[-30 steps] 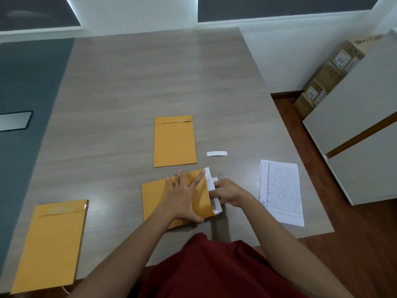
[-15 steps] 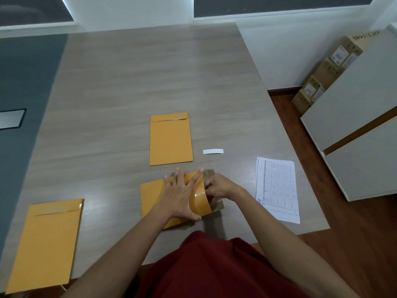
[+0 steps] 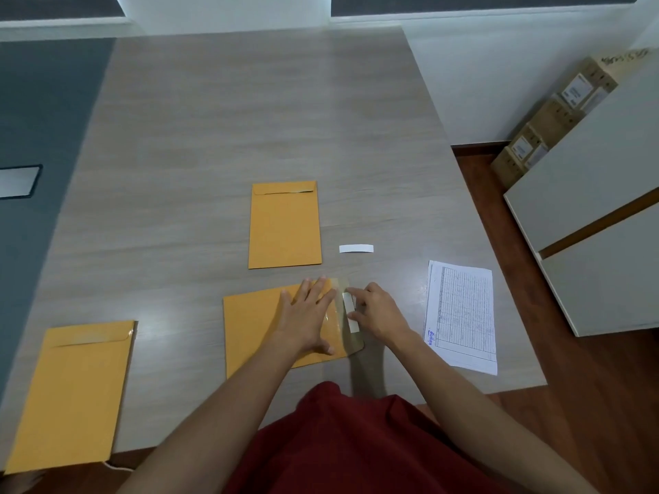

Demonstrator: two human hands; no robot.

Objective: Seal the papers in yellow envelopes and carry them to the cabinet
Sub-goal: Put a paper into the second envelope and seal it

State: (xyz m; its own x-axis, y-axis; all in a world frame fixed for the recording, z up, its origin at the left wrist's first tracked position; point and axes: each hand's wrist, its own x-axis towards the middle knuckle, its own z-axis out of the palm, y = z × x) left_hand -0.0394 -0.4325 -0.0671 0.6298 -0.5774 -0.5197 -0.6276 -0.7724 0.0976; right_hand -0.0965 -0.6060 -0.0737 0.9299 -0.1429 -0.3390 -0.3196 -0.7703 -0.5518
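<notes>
— Three yellow envelopes lie on the wooden table [image 3: 221,112], yes? Where does each one sit?

— One closed envelope [image 3: 284,225] lies flat at the middle of the table, flap end away from the person. A second closed envelope [image 3: 73,395] lies at the near left corner, its bottom edge at the table's edge. The third, the envelope being sealed [image 3: 255,328], lies sideways right in front of the person, opening toward the right.

— What are the hands doing with it?

— The left hand [image 3: 309,317] lies flat on it, palm down, fingers spread, gripping nothing. The right hand [image 3: 378,310] is at the flap [image 3: 351,336], which is turned out to the right and shows its pale inner face. Its thumb and forefinger pinch a white backing strip [image 3: 350,311] that lies along the flap.

— Is that strip loose or stuck down?

— Cannot tell; it is blurred where the fingers meet it.

— And the papers?

— A printed sheet with a grid [image 3: 461,317] lies to the right, near the table's edge, apart from the envelope. A separate white strip [image 3: 356,248] lies on the table between the middle envelope and that sheet.

— The cabinet?

— A light grey cabinet [image 3: 599,222] stands on the floor to the right of the table, with cardboard boxes [image 3: 551,115] stacked behind it against the wall.
</notes>
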